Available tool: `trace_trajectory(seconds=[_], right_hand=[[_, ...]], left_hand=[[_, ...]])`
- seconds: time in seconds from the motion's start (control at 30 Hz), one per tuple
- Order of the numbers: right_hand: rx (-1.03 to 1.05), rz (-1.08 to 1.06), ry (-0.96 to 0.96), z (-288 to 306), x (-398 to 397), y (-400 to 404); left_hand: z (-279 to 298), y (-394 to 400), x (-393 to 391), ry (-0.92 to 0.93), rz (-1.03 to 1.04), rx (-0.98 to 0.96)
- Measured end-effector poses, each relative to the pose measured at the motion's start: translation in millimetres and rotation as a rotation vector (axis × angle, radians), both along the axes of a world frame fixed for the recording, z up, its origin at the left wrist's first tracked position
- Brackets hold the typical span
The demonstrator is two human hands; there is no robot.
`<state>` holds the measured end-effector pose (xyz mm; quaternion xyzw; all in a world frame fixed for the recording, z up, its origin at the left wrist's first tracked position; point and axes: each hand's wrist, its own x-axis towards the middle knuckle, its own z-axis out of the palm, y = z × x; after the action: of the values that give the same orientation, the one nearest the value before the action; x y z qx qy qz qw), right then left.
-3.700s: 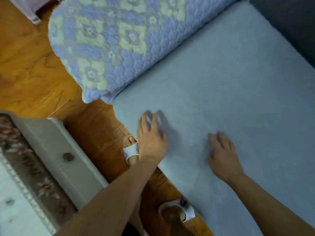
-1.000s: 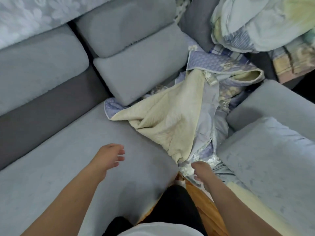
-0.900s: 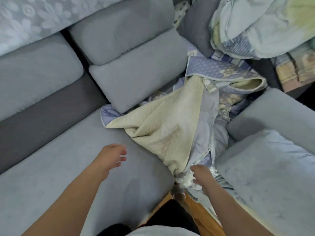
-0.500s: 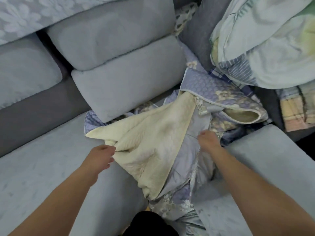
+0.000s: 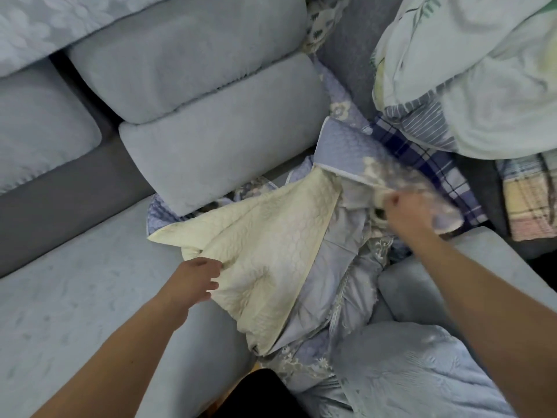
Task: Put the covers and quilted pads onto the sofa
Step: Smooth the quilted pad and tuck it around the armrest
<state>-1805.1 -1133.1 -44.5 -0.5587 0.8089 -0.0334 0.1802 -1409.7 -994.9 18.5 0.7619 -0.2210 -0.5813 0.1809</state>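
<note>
Two hands: left grip [image 5: 197, 277] and right grip [image 5: 405, 211] clutch one quilted pad [image 5: 265, 254].

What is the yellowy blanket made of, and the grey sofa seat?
The quilted pad looks like soft padded cotton, matte, with stitched puffy shapes. The sofa seat seems a fuzzy, velvety fabric with a faint pattern pressed into it.

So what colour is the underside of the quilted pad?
Cream underside, seen in the head view.

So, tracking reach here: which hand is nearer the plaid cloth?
Right. The right hand grips the quilted pad just beside the plaid cloth; the left hand is far across that pad.
</note>
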Motion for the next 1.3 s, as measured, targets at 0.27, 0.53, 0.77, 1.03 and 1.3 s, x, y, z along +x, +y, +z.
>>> trace_trajectory(seconds=[0.27, 0.53, 0.77, 1.03, 1.3], right_hand=[[0.575, 0.168, -1.315, 27, 161, 202], [0.572, 0.459, -0.893, 57, 179, 221], [0.219, 0.485, 0.098, 35, 241, 244], [0.312, 0.326, -0.331, 25, 370, 344], [0.439, 0.671, -0.503, 32, 624, 486]], left_hand=[[17, 39, -40, 0.466, 0.253, 0.021], [16, 68, 27, 0.321, 0.874, -0.406], [36, 119, 84, -0.072, 0.770, -0.648], [25, 246, 250, -0.439, 0.637, -0.613], [25, 411, 505, -0.422, 0.689, -0.598]])
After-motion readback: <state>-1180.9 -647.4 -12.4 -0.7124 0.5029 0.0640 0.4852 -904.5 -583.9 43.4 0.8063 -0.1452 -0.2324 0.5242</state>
